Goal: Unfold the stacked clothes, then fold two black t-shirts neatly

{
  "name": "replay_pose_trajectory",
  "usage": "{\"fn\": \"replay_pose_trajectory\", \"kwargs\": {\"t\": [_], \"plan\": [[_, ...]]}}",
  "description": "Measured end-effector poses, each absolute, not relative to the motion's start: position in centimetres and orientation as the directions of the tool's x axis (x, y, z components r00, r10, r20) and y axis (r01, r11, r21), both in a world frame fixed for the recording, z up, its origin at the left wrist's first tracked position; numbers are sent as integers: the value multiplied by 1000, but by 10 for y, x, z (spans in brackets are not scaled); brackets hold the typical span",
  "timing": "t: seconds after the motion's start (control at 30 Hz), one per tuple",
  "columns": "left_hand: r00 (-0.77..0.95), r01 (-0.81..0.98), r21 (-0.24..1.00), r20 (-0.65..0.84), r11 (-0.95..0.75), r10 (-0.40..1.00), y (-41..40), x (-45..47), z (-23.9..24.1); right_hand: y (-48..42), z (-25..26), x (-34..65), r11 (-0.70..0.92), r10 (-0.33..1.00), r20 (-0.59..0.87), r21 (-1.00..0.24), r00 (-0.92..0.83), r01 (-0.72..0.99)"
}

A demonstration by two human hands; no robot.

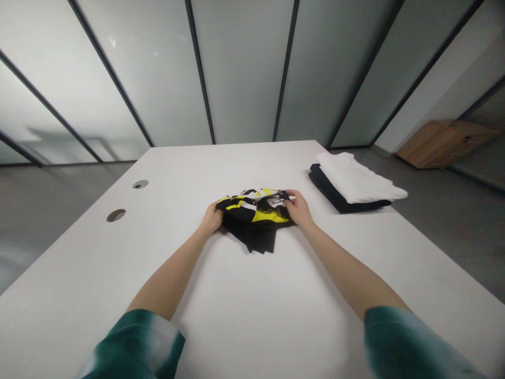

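Note:
A crumpled garment (256,213), black with yellow and white print, is held over the middle of the white table (260,300). Its left end is pinched in my left hand (212,217), with the fingertips partly hidden by the cloth. On the other side, my right hand (299,209) grips the right edge, thumb on the near face. A plain black part of the cloth hangs below the printed part toward me. Which kind of garment it is, I cannot make out.
To the right on the table lies a stack of folded clothes: a white one (357,179) on top of a black one (331,193). Two round holes, a far one (140,184) and a near one (116,215), pierce the tabletop at left. Frosted glass panels (244,73) stand behind; a wooden cabinet (442,142) is at far right.

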State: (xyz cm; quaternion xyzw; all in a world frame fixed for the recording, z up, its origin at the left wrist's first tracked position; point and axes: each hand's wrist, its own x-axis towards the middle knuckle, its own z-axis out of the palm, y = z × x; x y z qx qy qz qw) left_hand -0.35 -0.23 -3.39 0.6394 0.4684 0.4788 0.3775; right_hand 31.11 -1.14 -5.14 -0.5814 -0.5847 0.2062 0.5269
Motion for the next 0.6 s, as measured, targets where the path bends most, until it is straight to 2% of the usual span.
{"fn": "replay_pose_trajectory", "kwargs": {"t": [0.07,0.1,0.17,0.2,0.27,0.33,0.4,0.5,0.6], "plan": [[-67,82,964,259,-253,964,1,-4,-36,-7,-51,327,195,778,385,-899,497,391],[-148,18,971,237,-237,960,2,-5,-38,-7,-50,333,195,724,396,-903,565,382],[-256,-70,981,158,-181,954,4,-6,-40,-13,-45,336,206,705,444,-874,552,440],[-278,-95,986,104,-135,955,4,-6,-42,-19,-42,332,223,741,478,-837,470,500],[-256,-97,994,31,-58,966,3,-7,-44,-32,-36,315,327,831,532,-705,164,629],[-167,-15,997,75,-78,983,2,-8,-46,-45,-31,291,523,824,511,-517,-245,678],[-55,136,975,183,-174,982,1,-8,-47,-54,-29,270,661,744,439,-367,-505,654],[40,299,921,248,-249,968,-2,-8,-43,-54,-29,261,696,712,386,-285,-586,659],[78,360,892,263,-273,962,-3,-9,-37,-41,-33,283,609,780,419,-336,-465,719]]}}
